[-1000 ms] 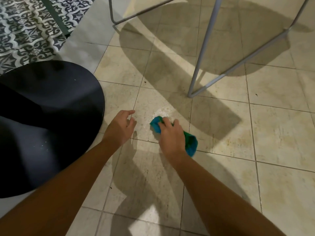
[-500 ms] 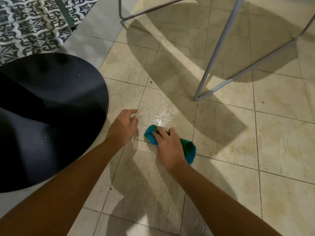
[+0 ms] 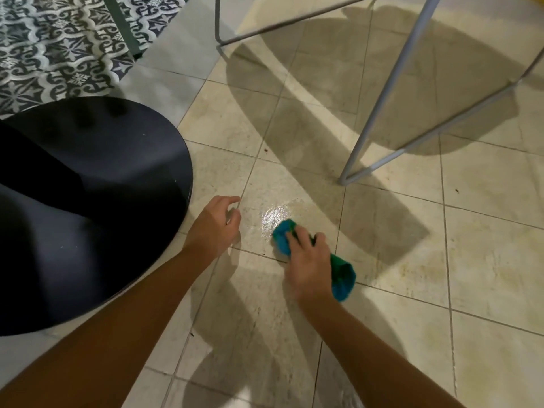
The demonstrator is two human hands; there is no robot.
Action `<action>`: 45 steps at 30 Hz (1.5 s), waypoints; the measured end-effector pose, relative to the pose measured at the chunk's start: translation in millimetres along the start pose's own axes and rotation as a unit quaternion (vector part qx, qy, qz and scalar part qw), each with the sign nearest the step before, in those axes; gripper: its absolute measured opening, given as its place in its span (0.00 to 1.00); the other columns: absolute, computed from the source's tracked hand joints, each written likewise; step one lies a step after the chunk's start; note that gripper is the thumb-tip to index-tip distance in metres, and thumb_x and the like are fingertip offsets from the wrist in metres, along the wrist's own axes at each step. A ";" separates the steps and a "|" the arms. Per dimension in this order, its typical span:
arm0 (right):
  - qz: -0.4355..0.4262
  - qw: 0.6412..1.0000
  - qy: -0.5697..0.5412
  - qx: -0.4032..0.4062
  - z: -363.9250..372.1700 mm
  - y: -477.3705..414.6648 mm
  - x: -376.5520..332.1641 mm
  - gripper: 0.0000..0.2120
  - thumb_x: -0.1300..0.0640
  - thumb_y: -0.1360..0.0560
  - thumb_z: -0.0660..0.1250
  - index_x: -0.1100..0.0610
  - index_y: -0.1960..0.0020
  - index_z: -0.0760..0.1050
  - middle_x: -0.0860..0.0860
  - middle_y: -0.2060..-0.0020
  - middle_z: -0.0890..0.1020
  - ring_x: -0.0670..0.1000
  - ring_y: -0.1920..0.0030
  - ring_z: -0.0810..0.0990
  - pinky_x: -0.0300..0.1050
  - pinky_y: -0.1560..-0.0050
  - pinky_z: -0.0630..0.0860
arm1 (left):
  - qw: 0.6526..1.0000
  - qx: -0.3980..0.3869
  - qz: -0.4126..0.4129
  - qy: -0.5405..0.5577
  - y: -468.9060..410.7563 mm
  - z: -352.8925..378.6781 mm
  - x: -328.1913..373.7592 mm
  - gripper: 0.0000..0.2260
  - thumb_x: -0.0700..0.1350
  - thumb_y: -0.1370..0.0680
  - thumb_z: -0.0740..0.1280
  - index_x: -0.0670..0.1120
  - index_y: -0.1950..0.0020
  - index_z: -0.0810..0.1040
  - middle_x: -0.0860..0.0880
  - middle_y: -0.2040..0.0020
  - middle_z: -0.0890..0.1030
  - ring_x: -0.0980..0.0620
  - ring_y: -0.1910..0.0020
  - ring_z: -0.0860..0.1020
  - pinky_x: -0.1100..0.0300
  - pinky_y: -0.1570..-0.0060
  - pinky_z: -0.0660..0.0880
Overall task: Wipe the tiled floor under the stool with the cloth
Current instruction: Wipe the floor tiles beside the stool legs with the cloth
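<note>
Lying at the far left is a patterned rug (image 3: 56,51) with dark and pale scrollwork, and just below it a large black round surface (image 3: 88,207) is filling the left side of the view, sitting above the floor. Resting beside that black edge is the left hand (image 3: 213,223), empty, its fingers loosely curled and spread, fingertips touching the tiled floor (image 3: 485,245). Gleaming just right of it is a wet patch (image 3: 275,214) on a pale tile. Pressing down at the near edge of that patch is the right hand (image 3: 307,262), gripping a bunched blue and green cloth (image 3: 341,278); the cloth is sticking out past the fingers toward the wet patch and again behind the palm. Standing farther back and to the right is the stool (image 3: 382,92), its thin grey metal legs meeting the floor beyond the cloth, with its shadow falling across the tiles.
</note>
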State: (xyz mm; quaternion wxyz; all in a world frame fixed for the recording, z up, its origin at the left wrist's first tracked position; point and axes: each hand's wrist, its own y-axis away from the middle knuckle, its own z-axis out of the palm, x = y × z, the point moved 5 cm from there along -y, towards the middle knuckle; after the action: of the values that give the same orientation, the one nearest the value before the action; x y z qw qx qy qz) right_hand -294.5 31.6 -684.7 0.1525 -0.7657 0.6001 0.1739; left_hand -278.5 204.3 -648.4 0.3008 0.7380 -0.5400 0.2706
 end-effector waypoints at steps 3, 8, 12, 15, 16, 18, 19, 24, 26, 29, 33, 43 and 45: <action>-0.089 0.993 0.075 -0.005 1.5 -21.2 -25.3 0.20 0.64 0.38 0.73 0.56 0.46 0.78 0.51 0.48 0.80 0.50 0.48 0.74 0.41 0.52 0.60 | 1.000 0.016 0.005 -0.010 2.0 4.6 1.3 0.16 0.43 0.21 0.59 0.44 0.33 0.69 0.46 0.34 0.72 0.55 0.43 0.72 0.64 0.47 0.67; -0.050 0.989 0.127 -0.054 -3.4 -76.5 -15.1 0.18 0.63 0.25 0.59 0.55 0.35 0.68 0.49 0.36 0.69 0.54 0.47 0.68 0.43 0.49 0.64 | 0.999 0.018 0.022 -0.015 3.8 5.4 2.0 0.16 0.43 0.22 0.61 0.44 0.34 0.70 0.47 0.36 0.73 0.59 0.47 0.69 0.66 0.47 0.67; 0.098 0.991 0.087 -0.007 -26.0 -82.0 25.2 0.17 0.61 0.22 0.57 0.53 0.34 0.69 0.49 0.36 0.71 0.54 0.46 0.69 0.46 0.46 0.66 | 0.999 0.001 0.029 -0.014 6.8 10.9 4.4 0.16 0.43 0.22 0.61 0.45 0.34 0.70 0.49 0.36 0.73 0.60 0.48 0.70 0.67 0.49 0.67; 0.166 0.980 0.106 0.008 -48.2 -56.1 55.8 0.19 0.62 0.23 0.55 0.55 0.33 0.68 0.51 0.34 0.70 0.58 0.43 0.68 0.49 0.44 0.66 | 0.999 -0.016 0.021 -0.018 7.3 16.9 7.3 0.16 0.45 0.21 0.60 0.48 0.34 0.70 0.52 0.36 0.73 0.62 0.47 0.70 0.67 0.48 0.66; 0.181 0.976 0.124 0.008 -51.3 -43.1 63.5 0.19 0.62 0.23 0.55 0.56 0.33 0.68 0.51 0.34 0.70 0.57 0.44 0.68 0.49 0.44 0.66 | 0.999 -0.022 0.019 -0.017 7.4 19.3 8.8 0.16 0.46 0.21 0.60 0.48 0.34 0.69 0.52 0.36 0.72 0.62 0.47 0.70 0.67 0.47 0.66; 0.187 0.972 0.143 0.011 -49.7 -15.1 67.6 0.19 0.62 0.23 0.55 0.56 0.33 0.67 0.53 0.35 0.70 0.55 0.47 0.68 0.47 0.46 0.66 | 0.999 -0.036 0.015 -0.012 6.8 24.7 13.8 0.16 0.47 0.21 0.60 0.49 0.33 0.69 0.52 0.35 0.72 0.62 0.46 0.70 0.66 0.46 0.65; 0.153 0.973 0.172 -0.001 -43.4 -1.6 62.4 0.19 0.61 0.24 0.56 0.56 0.33 0.66 0.53 0.35 0.69 0.54 0.46 0.68 0.47 0.47 0.66 | 0.999 -0.041 0.016 -0.011 6.6 27.5 16.6 0.16 0.47 0.21 0.59 0.49 0.33 0.69 0.53 0.35 0.72 0.62 0.46 0.69 0.66 0.46 0.65; -0.036 0.957 0.262 -0.120 -5.6 46.3 44.7 0.29 0.55 0.23 0.58 0.54 0.26 0.50 0.51 0.27 0.56 0.56 0.35 0.62 0.52 0.39 0.61 | 0.999 -0.037 0.019 -0.023 5.1 36.9 30.9 0.16 0.47 0.21 0.59 0.48 0.33 0.69 0.51 0.35 0.71 0.60 0.46 0.69 0.63 0.45 0.66; -0.015 0.970 0.221 -0.098 -17.0 51.8 51.9 0.26 0.54 0.23 0.58 0.54 0.27 0.56 0.49 0.29 0.62 0.55 0.40 0.65 0.51 0.41 0.61 | 0.999 -0.034 0.026 -0.028 7.1 41.1 38.0 0.16 0.46 0.21 0.58 0.48 0.33 0.69 0.50 0.35 0.72 0.59 0.47 0.69 0.62 0.44 0.67; -0.026 0.987 0.159 -0.017 -46.7 57.9 56.6 0.19 0.56 0.32 0.67 0.54 0.41 0.77 0.47 0.45 0.80 0.52 0.53 0.70 0.46 0.53 0.76 | 0.998 -0.038 0.045 -0.037 12.9 46.9 45.5 0.16 0.45 0.21 0.59 0.48 0.33 0.69 0.50 0.35 0.72 0.59 0.48 0.70 0.61 0.45 0.67; -0.043 0.984 0.170 -0.013 -75.1 51.2 83.8 0.19 0.59 0.33 0.62 0.56 0.44 0.79 0.50 0.47 0.82 0.54 0.58 0.78 0.45 0.59 0.77 | 0.995 -0.063 0.070 -0.040 20.3 53.8 53.7 0.16 0.45 0.21 0.59 0.47 0.34 0.70 0.50 0.34 0.72 0.54 0.38 0.71 0.56 0.38 0.70; 0.080 0.985 0.141 -0.066 -43.6 24.3 53.4 0.17 0.57 0.24 0.59 0.55 0.36 0.71 0.53 0.35 0.68 0.53 0.37 0.64 0.47 0.48 0.64 | 0.991 -0.093 0.075 -0.053 32.1 54.3 55.5 0.16 0.45 0.21 0.58 0.46 0.33 0.69 0.49 0.34 0.71 0.51 0.36 0.70 0.56 0.36 0.68; 0.037 0.985 0.137 -0.094 -38.8 46.7 44.3 0.17 0.58 0.28 0.65 0.54 0.40 0.74 0.52 0.38 0.72 0.51 0.40 0.65 0.47 0.49 0.66 | 0.992 -0.092 0.068 -0.050 32.7 55.4 55.0 0.16 0.45 0.21 0.58 0.46 0.33 0.69 0.49 0.34 0.71 0.51 0.36 0.70 0.56 0.36 0.68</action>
State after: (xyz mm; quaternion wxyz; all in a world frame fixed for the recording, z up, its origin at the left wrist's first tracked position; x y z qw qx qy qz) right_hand -327.0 -34.8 -671.2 -0.0103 -0.7704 0.6243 0.1288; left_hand -290.9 120.9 -640.9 0.3206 0.6818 -0.6256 0.2024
